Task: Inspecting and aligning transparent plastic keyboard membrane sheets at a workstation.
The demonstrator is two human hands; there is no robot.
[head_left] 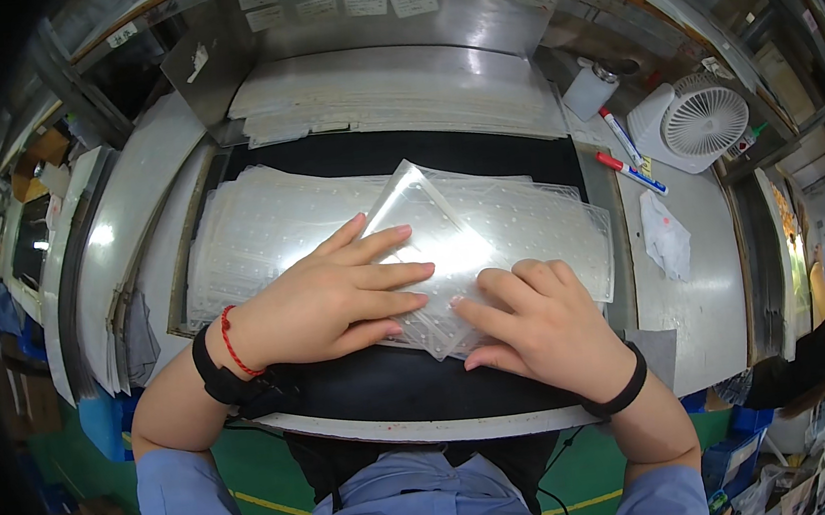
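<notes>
A small square transparray panel [428, 211], clear and shiny, lies turned cornerwise on top of a wide layer of clear, dotted sheets [268, 222]. My left hand [327, 302] rests flat across the panel's left side, fingers spread and pointing right. At its lower right edge is my right hand [556, 328]. The right index finger is stretched onto the panel, the thumb stands apart from it, and the other fingers are bent. Neither hand shows anything gripped. Under the sheets is a black mat [346, 390].
Behind the mat sits a stack of pale flat sheets [395, 88]. On the right are a white fan [700, 122], a dispenser bottle [591, 88], markers [630, 174] and a crumpled white cloth [667, 236]. Large panels [143, 225] stand at left. Another person [806, 367] is at far right.
</notes>
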